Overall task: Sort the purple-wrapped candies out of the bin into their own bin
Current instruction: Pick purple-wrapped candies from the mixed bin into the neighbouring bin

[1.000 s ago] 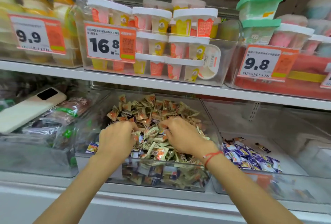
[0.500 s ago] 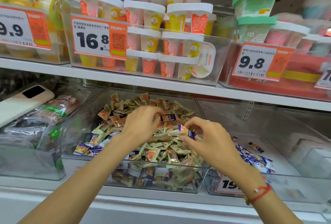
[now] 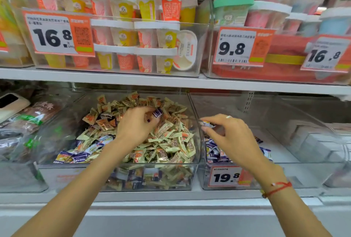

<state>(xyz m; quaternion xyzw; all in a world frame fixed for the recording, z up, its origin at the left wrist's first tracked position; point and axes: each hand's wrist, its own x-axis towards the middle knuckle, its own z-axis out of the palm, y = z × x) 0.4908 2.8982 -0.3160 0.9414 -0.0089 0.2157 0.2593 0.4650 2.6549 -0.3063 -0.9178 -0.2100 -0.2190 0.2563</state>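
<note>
A clear mixed bin (image 3: 117,168) on the lower shelf holds a heap of cream-and-orange candies with several purple-wrapped ones along its front left. My left hand (image 3: 137,124) is over the heap and pinches a purple-wrapped candy (image 3: 157,112) at its fingertips. To the right stands a second clear bin (image 3: 296,168) with a small pile of purple candies (image 3: 214,149) at its front left. My right hand (image 3: 229,138) hovers above that bin's left edge, pinching a purple candy (image 3: 206,123) between thumb and fingers.
A 19.8 price tag (image 3: 227,177) sits on the right bin's front. A bin of bagged goods (image 3: 22,123) with a white phone-like object (image 3: 9,104) stands left. The upper shelf (image 3: 171,81) carries cup tubs behind price tags.
My right hand has carried a purple candy rightward from the heap to above the right bin. My left hand has moved up the heap and picked up a purple candy.
</note>
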